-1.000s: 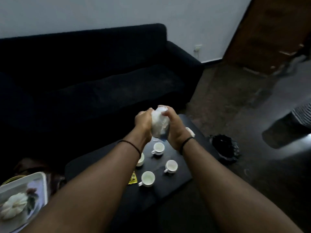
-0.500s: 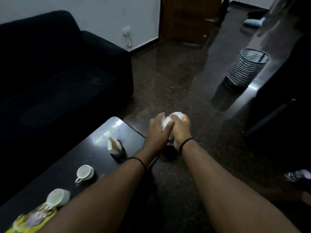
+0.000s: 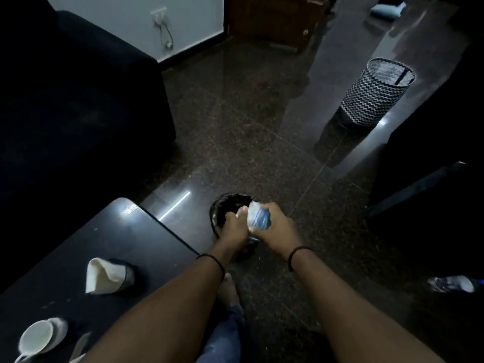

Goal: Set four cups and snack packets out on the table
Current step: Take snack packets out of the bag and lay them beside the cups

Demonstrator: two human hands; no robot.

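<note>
Both sets of fingers are curling round 1 crumpled white and blue packet [image 3: 258, 218]: the left hand [image 3: 235, 226] is pinching its left end, the right hand [image 3: 276, 226] is gripping the rest. They're holding it right over a small black bin [image 3: 222, 208] sitting on the dark speckled floor [image 3: 235, 132], just beside the black worktop [image 3: 104, 244]. On the worktop 1 white cup [image 3: 35, 336] is sitting near the bottom left edge, with a folded white cloth [image 3: 102, 276] lying further up. A dark sofa [image 3: 65, 100] is filling the left side, and a zigzag basket [image 3: 377, 93] is standing well apart on the glossy floor.
</note>
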